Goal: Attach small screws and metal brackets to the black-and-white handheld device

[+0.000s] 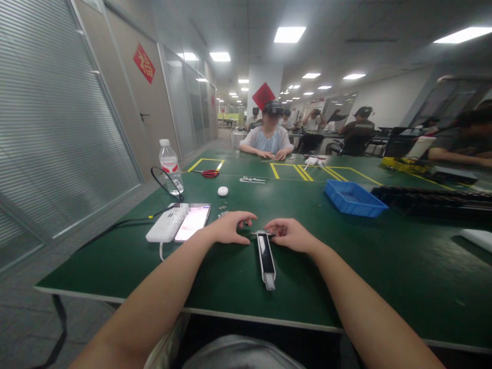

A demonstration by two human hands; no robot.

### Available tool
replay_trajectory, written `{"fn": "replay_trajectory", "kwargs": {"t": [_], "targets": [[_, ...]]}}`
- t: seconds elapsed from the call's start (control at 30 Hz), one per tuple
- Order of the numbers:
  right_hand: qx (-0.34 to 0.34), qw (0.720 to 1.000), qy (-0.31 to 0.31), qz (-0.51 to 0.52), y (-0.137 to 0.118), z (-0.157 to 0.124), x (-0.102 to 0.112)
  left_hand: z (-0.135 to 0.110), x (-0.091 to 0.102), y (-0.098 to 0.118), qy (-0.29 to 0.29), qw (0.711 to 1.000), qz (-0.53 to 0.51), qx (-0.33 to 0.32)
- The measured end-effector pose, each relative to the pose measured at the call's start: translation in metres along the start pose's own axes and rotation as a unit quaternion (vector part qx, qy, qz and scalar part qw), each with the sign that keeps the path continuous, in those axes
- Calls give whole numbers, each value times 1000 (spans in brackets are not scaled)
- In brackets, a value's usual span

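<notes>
The bench (226,279) looks smooth, slightly shiny. The long device (266,259) has a glossy dark face. From it, at two o'clock the tray (358,207) seems plastic; at ten, the bottle (169,166), clear plastic.

From here I make out a green tabletop (384,266) marked with yellow tape outlines (303,172) — blue bin (355,206), red scissors handles (210,174), white power bank (161,230). The slim device (266,253) reads black, edged in white — the bottle label (169,165), red on white.

Ceiling panels (290,35) lit; grey door (134,97) beside blinds (57,128); green table (384,271).
</notes>
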State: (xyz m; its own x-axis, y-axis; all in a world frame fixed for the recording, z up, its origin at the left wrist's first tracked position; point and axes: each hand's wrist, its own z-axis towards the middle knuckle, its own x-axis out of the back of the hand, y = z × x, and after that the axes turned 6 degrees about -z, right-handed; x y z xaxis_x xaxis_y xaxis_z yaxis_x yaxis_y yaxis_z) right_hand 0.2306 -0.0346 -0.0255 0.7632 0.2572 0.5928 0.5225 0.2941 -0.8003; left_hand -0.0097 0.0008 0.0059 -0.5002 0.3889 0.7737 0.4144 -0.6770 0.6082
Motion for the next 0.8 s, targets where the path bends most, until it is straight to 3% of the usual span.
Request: {"fn": "replay_trajectory", "kwargs": {"t": [0.2, 0.4, 0.8], "targets": [[-6, 1000, -8, 2, -4, -2, 3, -3, 6, -6, 2, 999, 27, 19], [-19, 999, 4, 26, -5, -2, 3, -1, 0, -9, 59, 990, 96, 85], [-20, 1000, 4, 13, -4, -1, 1, 5, -14, -4, 2, 987, 135, 89]]}}
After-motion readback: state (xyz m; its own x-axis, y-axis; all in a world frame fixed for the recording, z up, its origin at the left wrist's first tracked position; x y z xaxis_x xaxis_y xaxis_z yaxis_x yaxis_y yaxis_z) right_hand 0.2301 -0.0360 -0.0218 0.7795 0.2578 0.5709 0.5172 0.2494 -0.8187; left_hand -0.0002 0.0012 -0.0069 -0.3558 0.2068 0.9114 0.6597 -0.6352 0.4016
